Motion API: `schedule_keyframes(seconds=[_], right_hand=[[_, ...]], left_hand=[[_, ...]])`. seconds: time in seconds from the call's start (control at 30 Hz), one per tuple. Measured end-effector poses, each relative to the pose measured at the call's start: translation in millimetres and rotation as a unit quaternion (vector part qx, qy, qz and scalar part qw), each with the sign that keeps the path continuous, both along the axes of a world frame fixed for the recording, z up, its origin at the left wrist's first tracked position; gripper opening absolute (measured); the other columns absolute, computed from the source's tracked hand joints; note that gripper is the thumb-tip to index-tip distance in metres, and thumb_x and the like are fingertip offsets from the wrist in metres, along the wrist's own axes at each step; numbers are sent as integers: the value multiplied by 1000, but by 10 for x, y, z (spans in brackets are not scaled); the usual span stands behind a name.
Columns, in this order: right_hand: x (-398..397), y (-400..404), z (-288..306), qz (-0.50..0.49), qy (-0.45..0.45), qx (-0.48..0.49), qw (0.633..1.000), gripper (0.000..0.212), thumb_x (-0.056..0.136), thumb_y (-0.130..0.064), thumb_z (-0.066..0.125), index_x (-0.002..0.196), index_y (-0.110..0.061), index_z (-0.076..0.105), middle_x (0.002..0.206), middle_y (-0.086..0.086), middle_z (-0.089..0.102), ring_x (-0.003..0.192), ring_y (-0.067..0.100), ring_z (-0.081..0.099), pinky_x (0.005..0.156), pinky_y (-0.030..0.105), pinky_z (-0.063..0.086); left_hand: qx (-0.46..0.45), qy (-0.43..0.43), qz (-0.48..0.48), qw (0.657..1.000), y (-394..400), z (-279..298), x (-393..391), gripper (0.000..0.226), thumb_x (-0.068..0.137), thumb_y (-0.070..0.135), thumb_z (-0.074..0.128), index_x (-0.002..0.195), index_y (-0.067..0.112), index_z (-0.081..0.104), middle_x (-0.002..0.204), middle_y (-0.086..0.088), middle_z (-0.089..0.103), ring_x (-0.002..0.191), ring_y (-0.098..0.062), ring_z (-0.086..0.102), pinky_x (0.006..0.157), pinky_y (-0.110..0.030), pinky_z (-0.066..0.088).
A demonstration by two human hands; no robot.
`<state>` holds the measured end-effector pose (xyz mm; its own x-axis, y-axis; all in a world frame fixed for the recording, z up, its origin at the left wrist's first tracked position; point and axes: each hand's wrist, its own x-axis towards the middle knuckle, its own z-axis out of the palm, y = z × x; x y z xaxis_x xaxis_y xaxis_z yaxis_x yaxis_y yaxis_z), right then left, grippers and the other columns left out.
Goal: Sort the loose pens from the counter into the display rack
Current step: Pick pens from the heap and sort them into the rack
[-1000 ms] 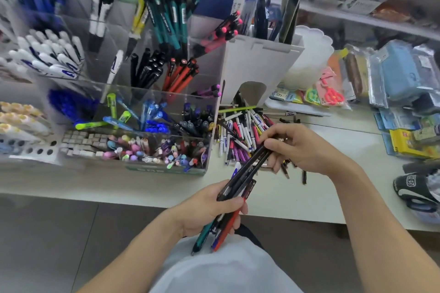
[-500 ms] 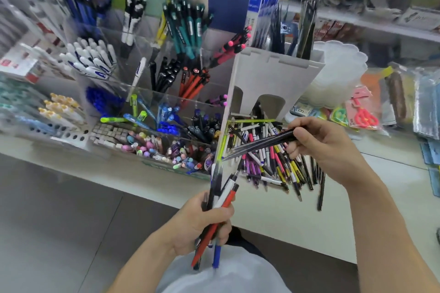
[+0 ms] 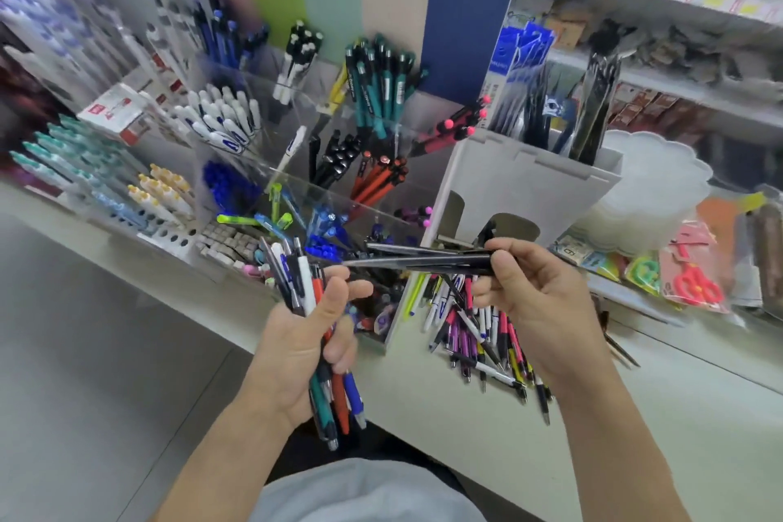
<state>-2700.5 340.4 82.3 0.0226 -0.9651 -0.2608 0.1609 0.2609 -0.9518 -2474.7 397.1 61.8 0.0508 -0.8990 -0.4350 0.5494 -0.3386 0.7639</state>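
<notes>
- The left hand (image 3: pixel 305 345), low in the middle of the frame, has its fingers (image 3: pixel 345 352) and thumb curled round a mixed bundle of pens (image 3: pixel 311 297).
- That bundle stands nearly upright with a slight lean: its upper ends point toward the upper left of the frame, its lower ends drop below the palm toward the bottom edge. Teal, red and blue barrels show below the hand; white, blue and orange ones above it.
- The right hand (image 3: pixel 536 295), right of centre, pinches a few black pens (image 3: pixel 428 259) between thumb and fingers.
- The black pens lie almost level, long axis running left to right, with the free ends pointing toward the left hand and the held ends at the right thumb. They hang above the front of the clear display rack (image 3: pixel 296 178), whose compartments fill the middle and left of the frame.
- Rack pens stand tilted in groups: teal ones at upper centre, black and orange-red ones below them, white ones to the left.
- A loose pile of pens (image 3: pixel 478 335) lies on the white desk (image 3: pixel 678 407) below the right hand, barrels crossing at many angles.
- A grey pen holder (image 3: pixel 525 186) stands just behind that pile, with dark pens upright in it.
</notes>
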Motion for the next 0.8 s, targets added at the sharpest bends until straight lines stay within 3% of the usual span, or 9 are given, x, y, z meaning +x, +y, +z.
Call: schedule_keyframes(seconds=[0.07, 0.13, 0.3, 0.37, 0.43, 0.53, 0.6, 0.7, 0.8], right_hand=[[110, 32, 29, -1, 4, -3, 1000, 15, 101, -7, 54, 110, -3, 65, 70, 11, 70, 60, 19, 66, 64, 25, 60], [199, 54, 66, 9, 23, -7, 1000, 14, 102, -6, 53, 109, -4, 65, 69, 11, 70, 59, 20, 66, 64, 26, 59], [449, 52, 141, 27, 61, -2, 998, 14, 102, -9, 54, 107, -7, 67, 70, 16, 70, 59, 22, 63, 64, 26, 56], [613, 17, 155, 19, 65, 11, 998, 14, 102, -8, 53, 108, -6, 66, 69, 16, 69, 58, 21, 62, 63, 27, 55], [820, -20, 178, 9, 75, 18, 997, 14, 104, -9, 51, 108, -7, 64, 69, 14, 68, 58, 22, 60, 63, 31, 52], [1205, -72, 186, -33, 64, 43, 996, 16, 106, -8, 45, 106, -6, 61, 65, 15, 64, 56, 23, 55, 58, 33, 49], [1490, -115, 180, -57, 58, 64, 995, 19, 106, -6, 40, 104, -6, 59, 62, 15, 59, 54, 24, 51, 52, 33, 47], [1873, -171, 162, -88, 69, 65, 992, 23, 106, -2, 37, 102, -4, 60, 60, 15, 58, 52, 20, 51, 48, 25, 45], [2172, -178, 161, -118, 107, 47, 986, 31, 103, 1, 34, 98, -6, 64, 57, 13, 60, 51, 20, 51, 49, 27, 46]], left_hand=[[-25, 3, 20, 999, -78, 78, 27, 102, 46, 65, 91, 121, 4, 59, 72, -6, 64, 35, -8, 36, 36, -21, 37], [-36, -5, 41, 999, -168, 123, 77, 97, 50, 65, 91, 121, 6, 61, 68, -7, 55, 34, -9, 35, 34, -21, 35], [-20, -68, 66, 995, -363, 80, 318, 61, 67, 43, 81, 92, -9, 62, 52, -9, 44, 32, -15, 35, 36, -21, 32], [-17, -113, 58, 992, -451, 22, 481, 41, 75, 39, 79, 69, 3, 60, 54, -13, 47, 32, -18, 37, 37, -23, 33], [-18, -153, 44, 987, -562, -2, 667, 37, 83, 35, 78, 62, 11, 60, 53, -17, 50, 33, -21, 38, 40, -25, 34], [-35, -198, 31, 979, -724, 19, 972, 21, 94, 19, 66, 78, 5, 70, 45, -20, 46, 34, -24, 39, 42, -28, 39], [-39, -225, 17, 973, -812, 38, 1196, 18, 97, 19, 61, 87, 15, 75, 43, -19, 44, 35, -23, 40, 40, -25, 38], [-37, -262, -4, 964, -947, 39, 1508, 20, 99, 23, 58, 92, 19, 77, 43, -14, 48, 35, -18, 44, 39, -24, 39], [-35, -284, -14, 958, -1043, 48, 1715, 19, 97, 19, 59, 88, 13, 74, 42, -11, 51, 36, -16, 47, 39, -23, 41]])
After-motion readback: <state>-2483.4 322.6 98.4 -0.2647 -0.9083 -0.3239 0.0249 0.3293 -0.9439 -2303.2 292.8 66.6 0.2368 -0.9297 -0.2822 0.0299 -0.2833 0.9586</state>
